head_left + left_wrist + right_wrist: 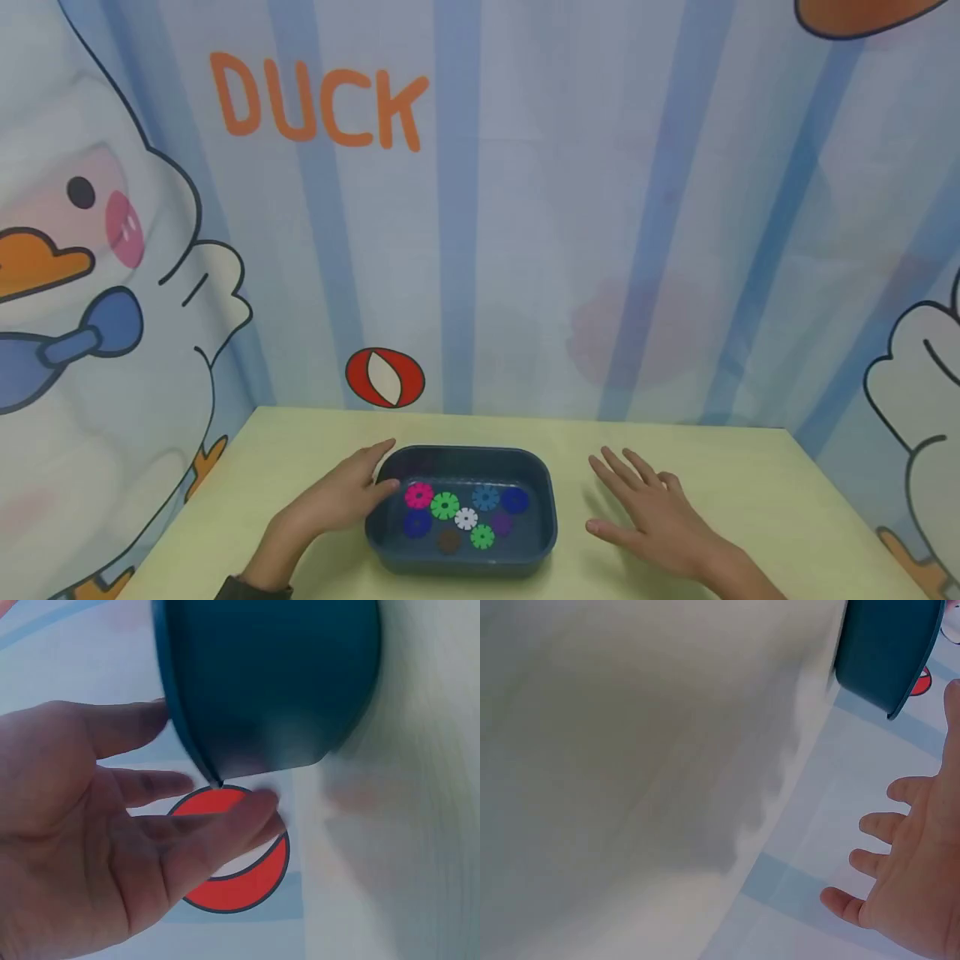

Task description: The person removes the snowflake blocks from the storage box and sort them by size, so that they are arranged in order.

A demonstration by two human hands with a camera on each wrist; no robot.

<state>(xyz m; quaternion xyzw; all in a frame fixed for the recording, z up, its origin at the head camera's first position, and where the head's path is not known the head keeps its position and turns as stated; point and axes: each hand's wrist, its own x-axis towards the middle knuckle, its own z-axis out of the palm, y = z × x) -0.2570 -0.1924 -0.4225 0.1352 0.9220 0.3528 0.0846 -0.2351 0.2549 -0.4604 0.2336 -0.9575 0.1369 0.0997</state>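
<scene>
A dark blue-grey plastic basin (461,565) stands on the table, with several toothed plastic discs lying flat inside, among them a pink disc (419,496), a white disc (466,518) and a brown disc (449,541). My left hand (341,493) is at the basin's left end, its thumb reaching over the rim. In the left wrist view, this hand (97,817) has its fingers spread around the corner of the basin (270,682) without gripping it. Apart from the basin, on its right, my right hand (660,525) hovers above the table with fingers spread, holding nothing.
The pale yellow table (667,440) meets a hanging backdrop (540,250) at its far edge. Printed on the cloth are a large duck (67,433), orange letters and a red-and-white ball (385,377).
</scene>
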